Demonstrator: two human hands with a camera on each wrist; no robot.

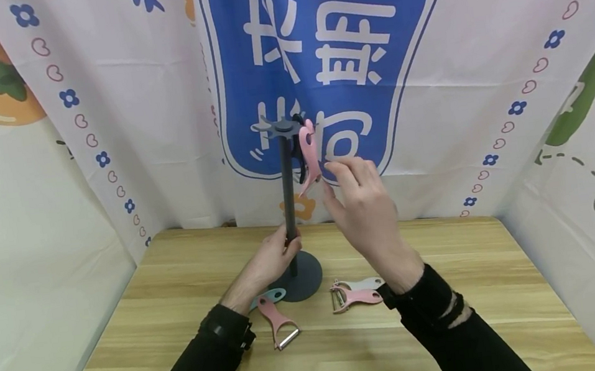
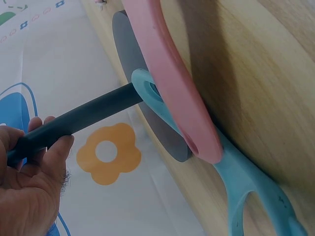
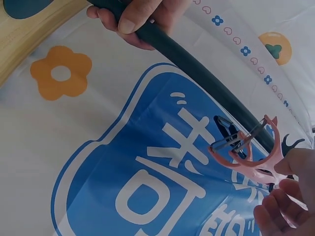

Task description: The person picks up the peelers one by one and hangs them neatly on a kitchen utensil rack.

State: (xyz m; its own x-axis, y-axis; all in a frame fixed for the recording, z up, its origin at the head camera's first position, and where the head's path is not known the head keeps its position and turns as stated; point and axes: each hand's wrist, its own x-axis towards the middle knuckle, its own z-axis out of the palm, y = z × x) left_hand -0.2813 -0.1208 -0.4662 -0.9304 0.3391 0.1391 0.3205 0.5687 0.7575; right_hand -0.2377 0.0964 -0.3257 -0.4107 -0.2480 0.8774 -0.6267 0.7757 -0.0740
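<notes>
In the head view, my left hand [image 1: 270,258] grips the lower pole of a dark grey hook stand [image 1: 286,180], thumb and fingers wrapped round it. A pink peeler [image 1: 308,149] hangs from a hook at the stand's top, blade end down. Right behind it hangs a black peeler [image 1: 303,169], mostly hidden. My right hand [image 1: 362,202] is just right of the pink peeler, fingers loosely bent and fingertips close to its lower end. In the right wrist view, the thumb [image 3: 295,163] overlaps the hanging pink peeler [image 3: 256,169], with the other fingers bent below it.
Left of the stand's round base [image 1: 310,278], another pink peeler [image 1: 275,317] lies partly over a teal peeler [image 1: 275,295]. To the right, a white peeler [image 1: 364,284] and a pink peeler [image 1: 362,297] lie together on the wooden table [image 1: 452,328]. A printed cloth [image 1: 439,148] hangs behind.
</notes>
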